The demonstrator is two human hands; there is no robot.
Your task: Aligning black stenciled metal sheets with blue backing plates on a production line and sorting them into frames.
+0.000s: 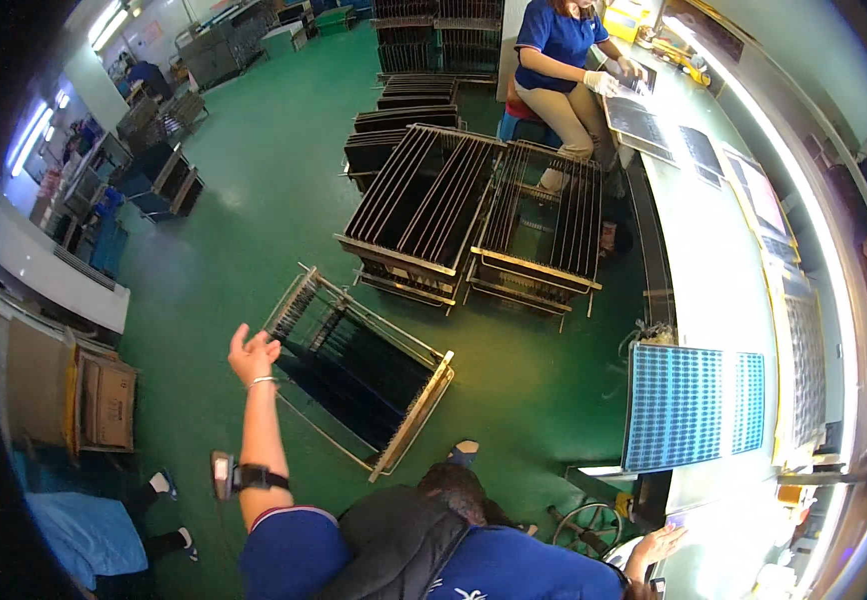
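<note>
Beside my left grip (254, 358), fingers apart, I note a rack (415, 414); beyond my right grip (656, 547), fingers extended, a blue sheet (676, 405).

Ahead of you, a slotted metal rack (415, 414) is sitting askew on the green floor (524, 400), showing dark inside.

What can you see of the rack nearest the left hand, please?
The rack is an open, oblong frame of metal-looking rods, with comb-like slots at both ends and a tan edge at the nearer one. Its interior looks dark. It rests askew on the green floor. Whether the left hand touches it is unclear.
</note>
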